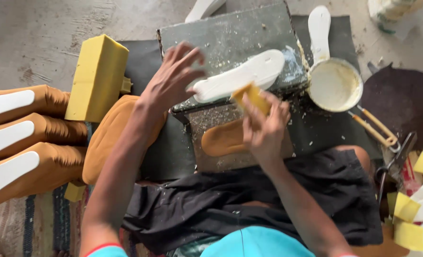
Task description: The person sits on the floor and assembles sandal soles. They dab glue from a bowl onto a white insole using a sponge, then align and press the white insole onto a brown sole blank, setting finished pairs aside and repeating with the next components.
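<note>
No screens or signs. Two possible packages, both placed from the white pan (335,85).

Up and right of the pan, at the top edge: a pale wrapped bundle (393,9), whitish-yellow with a green patch, cut off by the frame. Cannot tell what kind it is.

Down and right of the pan, near the right edge: a small flat printed piece (411,177), red and white, partly covered. Print too small to make out.

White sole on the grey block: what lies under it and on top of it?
The white sole rests on the grey block. The left hand presses its heel end; the right hand holds a yellow foam piece on its edge. The surface beneath stays covered.
</note>
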